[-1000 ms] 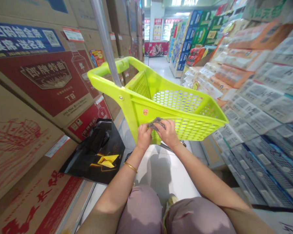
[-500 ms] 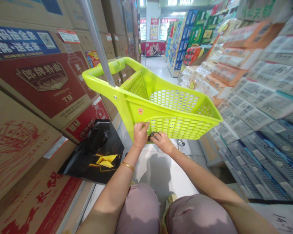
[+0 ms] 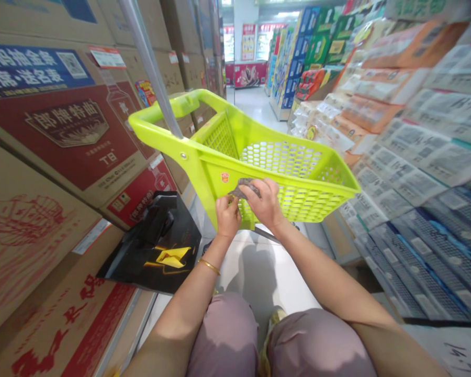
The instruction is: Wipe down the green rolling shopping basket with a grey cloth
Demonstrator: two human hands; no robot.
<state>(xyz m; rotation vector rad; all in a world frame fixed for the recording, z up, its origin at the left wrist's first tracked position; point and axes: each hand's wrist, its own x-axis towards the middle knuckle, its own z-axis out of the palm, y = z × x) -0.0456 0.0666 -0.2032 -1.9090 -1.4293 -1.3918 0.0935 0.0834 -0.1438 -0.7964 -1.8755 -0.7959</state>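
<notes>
A crumpled grey-brown cloth (image 3: 245,187) is against the side of the lime-green shopping cart basket (image 3: 317,201), just right of a small red sticker. My right hand (image 3: 265,201) grips the cloth from above, fingers curled over it. Close by on the left, my left hand (image 3: 228,215) is closed, its fingertips pinching at the cloth's narrow end beside the basket's lattice. How much cloth lies inside the left fingers is hidden. The cart stands across in front of my knees, with a metal pole (image 3: 153,68) rising from its handle end.
Stacked cardboard cartons (image 3: 66,125) line the left side. A black bag (image 3: 160,262) with a yellow piece on it rests against them, near my left forearm. Packaged goods (image 3: 408,173) form a sloping wall on the right. The tiled aisle (image 3: 255,112) runs on behind the cart.
My right hand has risen along the basket's side, bringing the cloth up with it, so more of the cloth shows. My left hand has shifted slightly down, its fingers now curled tighter.
</notes>
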